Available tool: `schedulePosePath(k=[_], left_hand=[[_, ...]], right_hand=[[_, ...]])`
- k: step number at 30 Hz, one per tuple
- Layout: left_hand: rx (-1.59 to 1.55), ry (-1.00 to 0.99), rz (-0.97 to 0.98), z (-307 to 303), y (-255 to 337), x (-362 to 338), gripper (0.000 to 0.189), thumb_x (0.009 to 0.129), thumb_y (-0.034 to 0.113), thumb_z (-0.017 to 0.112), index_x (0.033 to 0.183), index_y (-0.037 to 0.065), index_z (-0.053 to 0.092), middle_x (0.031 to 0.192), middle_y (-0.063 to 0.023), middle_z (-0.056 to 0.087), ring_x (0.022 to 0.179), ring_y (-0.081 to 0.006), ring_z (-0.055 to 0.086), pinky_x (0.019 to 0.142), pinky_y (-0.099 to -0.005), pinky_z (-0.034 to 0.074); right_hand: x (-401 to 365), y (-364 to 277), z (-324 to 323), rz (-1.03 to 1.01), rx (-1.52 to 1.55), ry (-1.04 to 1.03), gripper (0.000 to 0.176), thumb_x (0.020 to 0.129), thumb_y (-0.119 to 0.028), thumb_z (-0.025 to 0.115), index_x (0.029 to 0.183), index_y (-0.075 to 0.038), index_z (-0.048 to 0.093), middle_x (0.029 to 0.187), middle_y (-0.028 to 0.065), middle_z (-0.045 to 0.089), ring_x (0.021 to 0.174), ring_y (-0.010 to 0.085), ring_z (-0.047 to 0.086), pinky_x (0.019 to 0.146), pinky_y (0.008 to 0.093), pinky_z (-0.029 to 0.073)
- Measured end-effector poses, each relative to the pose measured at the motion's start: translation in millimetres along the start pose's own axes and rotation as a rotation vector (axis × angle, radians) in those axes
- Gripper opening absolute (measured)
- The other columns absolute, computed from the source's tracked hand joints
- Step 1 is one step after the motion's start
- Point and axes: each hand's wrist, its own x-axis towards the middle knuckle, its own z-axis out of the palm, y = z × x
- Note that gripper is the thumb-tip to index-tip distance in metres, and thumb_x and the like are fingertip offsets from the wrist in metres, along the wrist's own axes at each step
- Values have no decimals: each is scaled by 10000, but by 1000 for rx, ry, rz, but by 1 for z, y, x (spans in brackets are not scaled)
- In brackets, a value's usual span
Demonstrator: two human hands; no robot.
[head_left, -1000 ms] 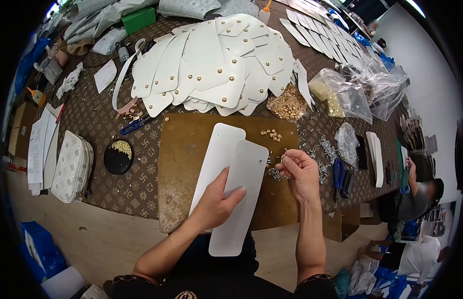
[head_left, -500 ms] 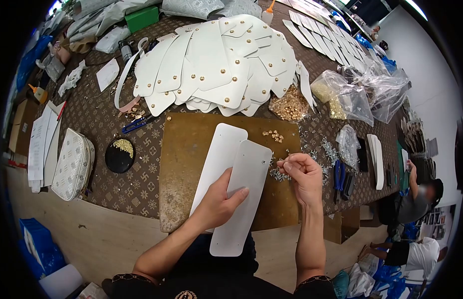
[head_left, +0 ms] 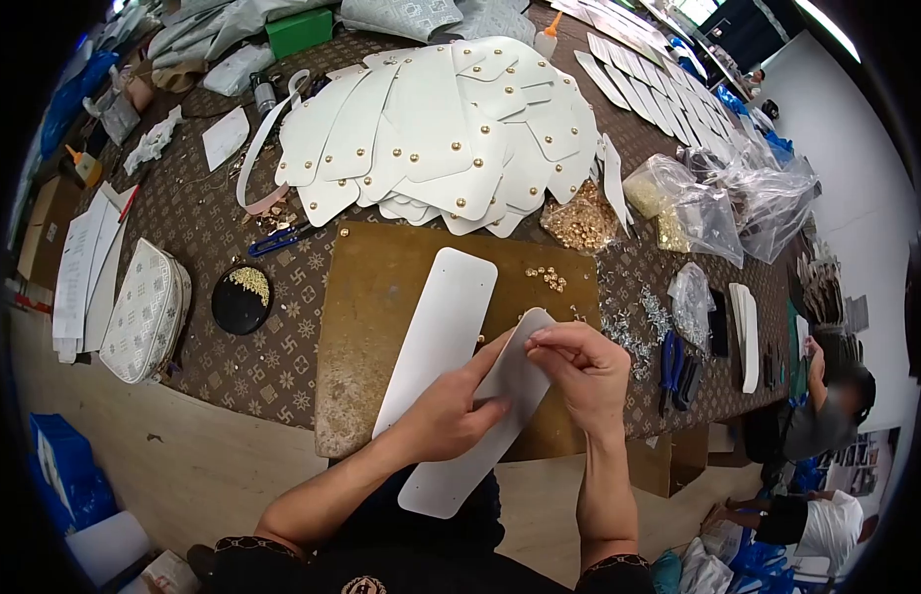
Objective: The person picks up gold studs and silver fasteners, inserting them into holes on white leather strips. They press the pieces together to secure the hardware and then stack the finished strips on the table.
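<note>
My left hand (head_left: 451, 411) is closed around a pale leather-like strip (head_left: 460, 465) with rounded corners, held tilted above the board, thumb on its near face. At the strip's top end my right hand (head_left: 584, 371) pinches with thumb and forefinger; anything small between those fingertips is hidden. A second white strip (head_left: 436, 332) with small holes lies flat on the brown board (head_left: 371, 287), partly behind my left hand. Several gold dome studs (head_left: 548, 278) sit on the board's upper right. Small silver screws (head_left: 629, 332) are scattered right of my right hand.
A large pile of white panels with gold studs (head_left: 421, 129) covers the back. A bag of gold studs (head_left: 582, 216), blue-handled pliers (head_left: 670, 368) and clear bags (head_left: 713, 198) lie to the right. At left are a round black dish (head_left: 238, 315) and a patterned pouch (head_left: 144, 312). Another person (head_left: 827, 406) is far right.
My right hand has moved left from beside the screws to the strip's top end. The held strip has tilted and turned in my left hand, and the view has shifted slightly.
</note>
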Motion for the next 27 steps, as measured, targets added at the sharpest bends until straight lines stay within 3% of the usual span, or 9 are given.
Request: schedulePosePath(k=[2,4,8,16,20,23,25,26,27], left_hand=[[31,-3,16,0,-1,-1,776,993,29,596,1663,112,212,1546,-124,469,1380,-243,504,1096,-410,514],[117,29,64,1,-7,-1,814,942,39,567,1668,123,208,1299,-234,658,1103,-313,692,920,-388,547],[87,12,98,1,-11,0,830,940,49,575,1673,140,196,1208,-252,688,984,-340,710,910,-386,546],[188,-30,135,1,-15,1,849,945,91,591,1682,195,184,811,-208,659,687,-317,606,771,-389,517],[190,-47,107,-1,-13,0,850,943,74,585,1682,209,188,952,-230,703,775,-354,664,819,-403,530],[255,-11,262,-1,-14,1,851,937,49,575,1679,232,201,1146,-240,710,916,-401,701,875,-422,537],[279,-65,244,-7,-12,2,859,925,18,563,1675,249,214,1280,-235,680,1031,-430,694,914,-434,537],[307,-41,337,-6,-11,2,874,911,2,564,1670,279,230,1286,-222,679,1011,-424,692,900,-440,539],[296,-106,236,-9,-4,2,863,914,-22,570,1667,257,253,1377,-209,632,1140,-406,657,981,-418,508]], right_hand=[[-2,0,0,-25,-48,-16,205,859,130,762,1038,34,734,1020,99,744,940,153,744,791,249,606],[-3,-1,1,16,-30,23,194,851,132,768,1012,26,740,999,94,746,950,158,747,788,252,610],[-4,-7,3,82,44,102,185,820,94,816,970,6,754,955,79,748,893,136,732,744,239,584],[2,2,-3,-292,-309,99,281,690,53,908,912,-67,784,860,11,735,778,121,534,683,256,447],[1,5,-4,-276,-311,112,285,679,60,908,894,-72,776,843,-2,726,819,141,546,705,268,451],[0,4,-8,-327,-309,40,335,700,90,890,971,-46,747,915,17,700,882,137,574,743,274,488],[-2,-3,1,-99,48,102,407,726,129,859,1071,-17,701,1016,50,660,971,130,595,827,286,531],[2,-8,0,-132,35,52,442,754,152,833,1137,11,666,1074,67,616,998,121,621,858,278,558],[2,-9,-4,-27,62,25,417,760,151,830,1122,16,670,1057,62,626,965,114,634,832,267,564]])
